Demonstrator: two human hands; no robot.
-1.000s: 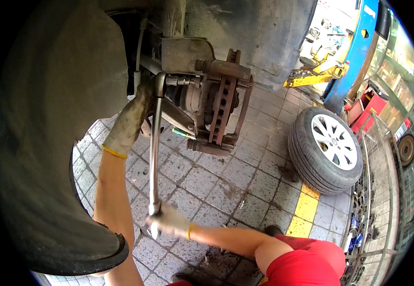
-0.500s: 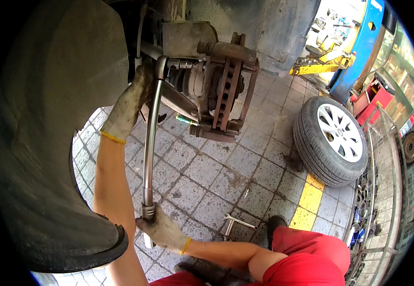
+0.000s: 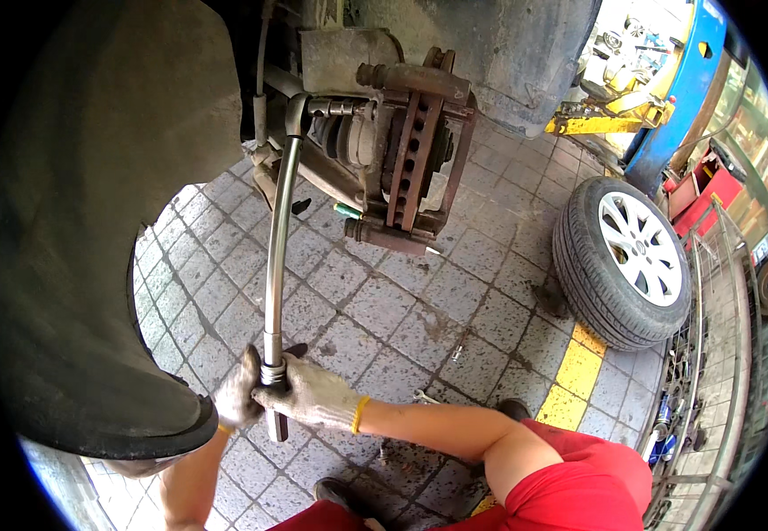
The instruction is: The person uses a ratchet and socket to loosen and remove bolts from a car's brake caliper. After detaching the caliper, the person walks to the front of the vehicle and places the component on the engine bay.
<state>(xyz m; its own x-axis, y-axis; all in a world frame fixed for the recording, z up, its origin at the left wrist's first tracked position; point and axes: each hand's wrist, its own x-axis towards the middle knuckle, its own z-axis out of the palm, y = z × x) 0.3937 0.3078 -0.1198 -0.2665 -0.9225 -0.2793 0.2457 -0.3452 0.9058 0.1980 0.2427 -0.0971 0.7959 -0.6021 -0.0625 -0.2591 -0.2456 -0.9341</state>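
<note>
A long chrome ratchet wrench (image 3: 280, 257) hangs almost upright. Its head, with a socket and extension (image 3: 335, 108), sits against the back of the rusty brake assembly, beside the vented brake disc (image 3: 415, 164) and the caliper (image 3: 428, 81). Near the handle's lower end, my right hand (image 3: 318, 392), in a soiled white glove, is wrapped round the knurled grip. Close against it from the other side, my left hand (image 3: 238, 391), gloved too, closes on the same handle; some of its fingers are hidden. A green-handled tool (image 3: 346, 211) pokes through the lower part of the brake assembly.
The dark wheel arch liner (image 3: 110, 221) fills the left side. On the tiled floor lie a small socket (image 3: 457, 352) and a partly hidden wrench (image 3: 424, 397). A removed wheel (image 3: 623, 261) lies at the right, near a wire rack (image 3: 720, 389) and a blue lift post (image 3: 674, 106).
My left hand has come down from beside the ratchet head to the handle's lower end. My right hand keeps its hold on the grip.
</note>
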